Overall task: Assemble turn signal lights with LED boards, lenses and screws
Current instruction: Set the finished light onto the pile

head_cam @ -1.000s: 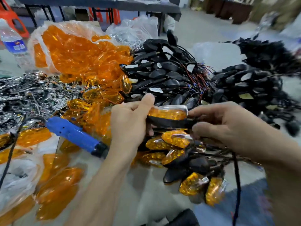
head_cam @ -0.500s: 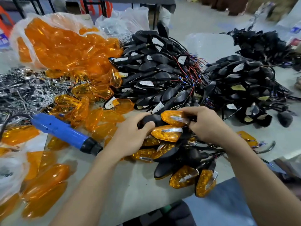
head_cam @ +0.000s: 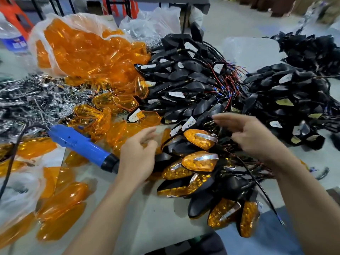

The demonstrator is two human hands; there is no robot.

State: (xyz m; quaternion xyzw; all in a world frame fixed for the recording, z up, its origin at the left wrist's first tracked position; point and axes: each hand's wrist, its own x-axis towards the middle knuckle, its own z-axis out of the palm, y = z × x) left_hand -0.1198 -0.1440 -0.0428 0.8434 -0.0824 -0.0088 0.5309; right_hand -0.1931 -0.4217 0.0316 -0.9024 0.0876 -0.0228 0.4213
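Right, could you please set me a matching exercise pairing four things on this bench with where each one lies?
Things
1. electric screwdriver
2. bag of orange lenses
3. finished lights
4. water bottle

Places
A. at the far-left edge, at the back
B. heaped between the left hand and the right hand
C. at the back, just left of the black housings
D. lying flat just left of the left hand

Pairs: 1-D, 2-C, 3-B, 4-A
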